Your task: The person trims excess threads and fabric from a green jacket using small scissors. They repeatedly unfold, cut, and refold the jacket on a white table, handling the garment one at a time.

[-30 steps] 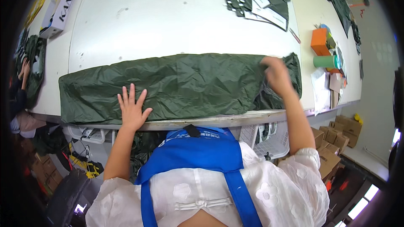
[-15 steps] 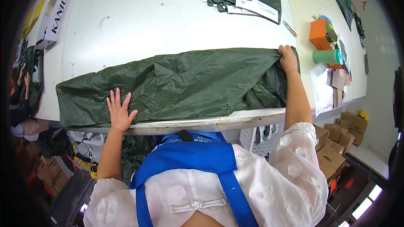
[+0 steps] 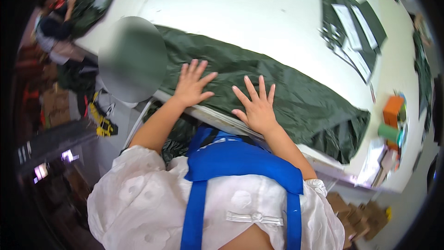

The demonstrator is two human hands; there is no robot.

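Note:
A long piece of dark green, shiny fabric (image 3: 282,92) lies folded and wrinkled along the table's near edge. My left hand (image 3: 190,85) rests flat on it left of the middle, fingers spread. Close by on the right, my right hand (image 3: 259,111) presses flat on the same fabric, its fingers also apart. Neither hand grips anything. A round blurred patch hides the fabric's left end. Toward the right, the fabric bunches into loose dark folds near its end.
The white table (image 3: 222,9) stretches beyond the fabric. Green bags (image 3: 332,0) with white labels lie at the far right. An orange box (image 3: 393,110) and a green cylinder (image 3: 388,132) stand on the right side. Another person (image 3: 58,28) handles green fabric at far left. Cartons (image 3: 354,215) sit below right.
My right hand has let go of the fabric's right end and moved left to lie flat near my left hand. The view has turned and shifted left.

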